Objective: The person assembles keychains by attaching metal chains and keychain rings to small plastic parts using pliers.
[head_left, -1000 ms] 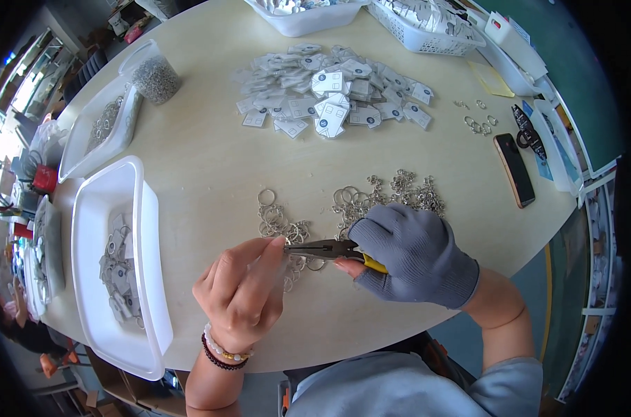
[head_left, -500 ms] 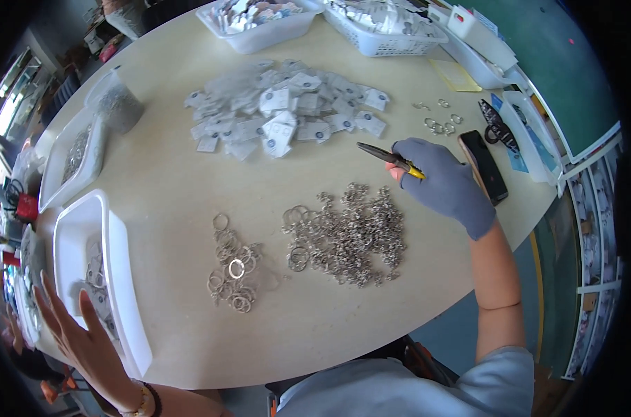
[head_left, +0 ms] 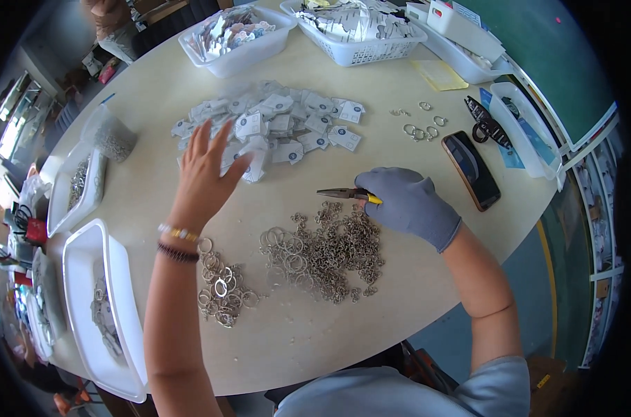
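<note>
My left hand, bare with bracelets at the wrist, reaches with spread fingers to the near left side of a pile of small clear packets with white cards. It holds nothing that I can see. My right hand, in a grey fingerless glove, grips long-nose pliers with yellow on the handle, jaws pointing left. Just below the pliers lies a heap of small metal chain pieces, with larger rings along its left. Beside my left forearm is a smaller group of metal key rings.
At left stand a long white tub with packets inside, another tub of metal parts and a clear container. Baskets line the far edge. A phone, loose rings and a black strap lie at right.
My left hand has swung from above the white tub at left to the packet pile. My right hand has moved left and nearer with the pliers, toward the chain heap. The view has shifted slightly.
</note>
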The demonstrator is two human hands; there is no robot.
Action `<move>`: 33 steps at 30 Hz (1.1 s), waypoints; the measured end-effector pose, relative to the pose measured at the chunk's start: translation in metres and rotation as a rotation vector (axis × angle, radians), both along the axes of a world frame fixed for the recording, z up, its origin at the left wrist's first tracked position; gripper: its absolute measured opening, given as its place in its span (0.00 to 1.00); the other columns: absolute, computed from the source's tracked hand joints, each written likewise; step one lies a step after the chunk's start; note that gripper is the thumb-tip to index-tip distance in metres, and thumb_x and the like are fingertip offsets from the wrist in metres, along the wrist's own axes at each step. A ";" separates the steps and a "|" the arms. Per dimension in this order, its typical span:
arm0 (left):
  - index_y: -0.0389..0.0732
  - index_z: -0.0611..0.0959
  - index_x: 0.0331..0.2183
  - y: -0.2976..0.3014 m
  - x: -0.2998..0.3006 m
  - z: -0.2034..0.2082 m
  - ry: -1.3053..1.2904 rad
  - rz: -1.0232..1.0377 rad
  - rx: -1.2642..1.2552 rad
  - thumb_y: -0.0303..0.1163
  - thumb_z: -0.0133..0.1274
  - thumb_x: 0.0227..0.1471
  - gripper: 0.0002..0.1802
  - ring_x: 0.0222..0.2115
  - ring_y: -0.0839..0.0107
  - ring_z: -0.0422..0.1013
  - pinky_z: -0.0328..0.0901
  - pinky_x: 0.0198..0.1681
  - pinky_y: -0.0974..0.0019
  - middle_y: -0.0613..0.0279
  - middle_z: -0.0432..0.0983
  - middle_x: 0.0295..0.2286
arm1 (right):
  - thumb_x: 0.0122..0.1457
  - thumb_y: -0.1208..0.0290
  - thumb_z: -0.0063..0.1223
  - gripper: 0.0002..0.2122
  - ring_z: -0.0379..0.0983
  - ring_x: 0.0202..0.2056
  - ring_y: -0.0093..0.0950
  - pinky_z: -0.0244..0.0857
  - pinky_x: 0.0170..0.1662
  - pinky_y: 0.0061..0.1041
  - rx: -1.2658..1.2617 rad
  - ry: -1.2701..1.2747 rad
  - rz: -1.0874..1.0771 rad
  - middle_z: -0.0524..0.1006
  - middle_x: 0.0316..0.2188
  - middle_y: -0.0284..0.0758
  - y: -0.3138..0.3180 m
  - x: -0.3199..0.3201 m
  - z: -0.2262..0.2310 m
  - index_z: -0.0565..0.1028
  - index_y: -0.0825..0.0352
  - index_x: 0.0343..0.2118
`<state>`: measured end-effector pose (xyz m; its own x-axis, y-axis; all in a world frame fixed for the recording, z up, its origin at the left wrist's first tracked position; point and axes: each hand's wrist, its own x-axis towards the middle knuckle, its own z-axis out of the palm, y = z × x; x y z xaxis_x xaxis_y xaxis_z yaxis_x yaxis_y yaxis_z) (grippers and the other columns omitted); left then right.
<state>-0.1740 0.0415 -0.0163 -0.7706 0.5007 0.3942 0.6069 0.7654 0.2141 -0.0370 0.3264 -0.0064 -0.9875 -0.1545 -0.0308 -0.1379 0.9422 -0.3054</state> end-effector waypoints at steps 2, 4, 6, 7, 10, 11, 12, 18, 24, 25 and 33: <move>0.46 0.68 0.57 0.028 -0.019 -0.001 0.039 0.035 -0.009 0.56 0.52 0.51 0.37 0.62 0.47 0.48 0.45 0.62 0.44 0.42 0.55 0.59 | 0.52 0.64 0.56 0.08 0.76 0.34 0.38 0.70 0.34 0.38 0.035 0.020 -0.013 0.77 0.28 0.37 0.000 0.002 0.000 0.74 0.61 0.31; 0.49 0.67 0.58 0.048 -0.032 -0.001 -0.051 0.062 -0.022 0.58 0.53 0.50 0.39 0.62 0.47 0.47 0.43 0.61 0.40 0.43 0.54 0.59 | 0.52 0.65 0.56 0.08 0.76 0.34 0.37 0.71 0.33 0.37 0.039 0.031 -0.025 0.76 0.29 0.36 0.000 0.005 0.002 0.73 0.61 0.31; 0.52 0.66 0.59 0.054 -0.036 0.001 -0.144 0.090 -0.033 0.60 0.53 0.48 0.41 0.62 0.47 0.46 0.41 0.61 0.37 0.45 0.54 0.59 | 0.51 0.65 0.56 0.08 0.76 0.34 0.37 0.71 0.33 0.37 0.041 0.049 -0.027 0.76 0.29 0.36 -0.003 0.008 0.003 0.73 0.61 0.32; 0.53 0.65 0.59 0.058 -0.032 -0.003 -0.193 0.079 -0.092 0.60 0.54 0.47 0.42 0.62 0.48 0.46 0.40 0.60 0.35 0.46 0.54 0.59 | 0.51 0.65 0.56 0.08 0.76 0.34 0.37 0.72 0.33 0.37 0.046 0.049 -0.038 0.76 0.30 0.35 -0.002 0.010 0.001 0.73 0.61 0.32; 0.54 0.62 0.61 0.051 -0.023 -0.013 -0.237 0.054 -0.146 0.58 0.54 0.47 0.42 0.62 0.49 0.47 0.40 0.59 0.33 0.51 0.57 0.58 | 0.52 0.65 0.55 0.09 0.74 0.35 0.40 0.69 0.36 0.37 0.018 0.001 -0.049 0.75 0.30 0.37 -0.001 0.008 0.004 0.72 0.61 0.33; 0.54 0.62 0.60 0.044 -0.019 -0.018 -0.175 0.020 -0.140 0.57 0.54 0.48 0.41 0.62 0.49 0.47 0.40 0.59 0.33 0.51 0.58 0.58 | 0.52 0.65 0.55 0.09 0.74 0.35 0.40 0.69 0.36 0.37 0.020 -0.012 -0.063 0.75 0.30 0.37 0.002 0.010 0.001 0.72 0.61 0.33; 0.54 0.63 0.60 0.039 -0.014 -0.023 -0.114 -0.013 -0.132 0.56 0.54 0.49 0.40 0.62 0.49 0.48 0.40 0.59 0.33 0.52 0.58 0.57 | 0.53 0.65 0.55 0.09 0.74 0.35 0.40 0.68 0.37 0.37 0.000 0.041 -0.029 0.75 0.30 0.37 0.005 0.011 -0.003 0.72 0.62 0.34; 0.52 0.63 0.60 0.010 0.029 -0.015 -0.092 -0.098 -0.141 0.48 0.52 0.52 0.36 0.62 0.48 0.48 0.39 0.62 0.40 0.53 0.60 0.57 | 0.53 0.63 0.55 0.08 0.76 0.34 0.35 0.69 0.31 0.36 -0.032 0.099 0.015 0.76 0.29 0.33 0.020 0.011 -0.005 0.73 0.59 0.33; 0.43 0.66 0.57 0.001 0.039 -0.011 -0.111 -0.257 -0.001 0.32 0.52 0.53 0.29 0.59 0.52 0.55 0.48 0.62 0.49 0.53 0.62 0.56 | 0.52 0.64 0.56 0.09 0.76 0.33 0.36 0.70 0.33 0.37 0.005 0.093 -0.034 0.77 0.28 0.35 0.007 0.014 -0.006 0.73 0.60 0.32; 0.43 0.66 0.57 0.001 0.040 -0.010 -0.111 -0.253 0.001 0.32 0.52 0.53 0.29 0.59 0.52 0.55 0.48 0.62 0.49 0.53 0.62 0.56 | 0.51 0.64 0.57 0.09 0.76 0.32 0.36 0.70 0.34 0.38 0.052 0.094 -0.028 0.77 0.28 0.36 0.004 0.012 -0.006 0.73 0.61 0.32; 0.37 0.67 0.54 -0.001 0.044 -0.009 -0.228 -0.255 0.264 0.16 0.44 0.52 0.26 0.51 0.50 0.66 0.62 0.53 0.60 0.46 0.68 0.51 | 0.51 0.65 0.56 0.09 0.75 0.37 0.36 0.69 0.36 0.38 -0.059 0.068 -0.093 0.77 0.30 0.34 0.024 0.008 -0.004 0.74 0.59 0.34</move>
<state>-0.1298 0.0403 -0.0249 -0.7172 0.5913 0.3686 0.6842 0.4976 0.5331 -0.0285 0.3504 -0.0106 -0.9971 -0.0620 0.0433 -0.0733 0.9324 -0.3538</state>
